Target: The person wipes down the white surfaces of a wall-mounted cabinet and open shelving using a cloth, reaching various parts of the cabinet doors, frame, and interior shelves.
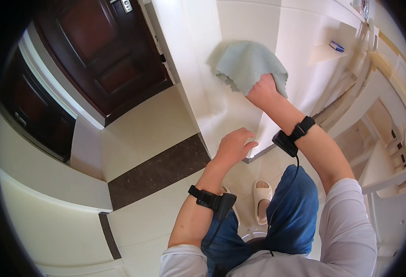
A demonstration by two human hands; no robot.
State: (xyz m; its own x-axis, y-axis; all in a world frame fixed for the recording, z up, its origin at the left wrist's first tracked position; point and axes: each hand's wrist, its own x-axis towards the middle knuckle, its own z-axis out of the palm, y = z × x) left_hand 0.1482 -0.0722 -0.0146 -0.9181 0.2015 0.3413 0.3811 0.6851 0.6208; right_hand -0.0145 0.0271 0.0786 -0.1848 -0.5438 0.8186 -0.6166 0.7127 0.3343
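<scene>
A pale grey-green cloth [246, 64] is spread against a white, glossy upright panel [203, 86]. My right hand [264, 88] is on the cloth, which hides most of its fingers; the knuckles and wrist show at the lower edge. Nearer to me, my left hand [235, 145] holds nothing, its thumb and fingers apart and slightly bent. It hovers in front of the panel's lower part, and whether it touches the panel I cannot tell. Each forearm has a black strap with a small black device, and a cable runs from each.
On a small white shelf [322, 53] lies a blue-and-white item [337, 46]. White shelving [379, 138] stands close on my right. A dark brown door [92, 45] is at the far left. Across the tiled floor [137, 221] runs a dark stone strip [157, 171].
</scene>
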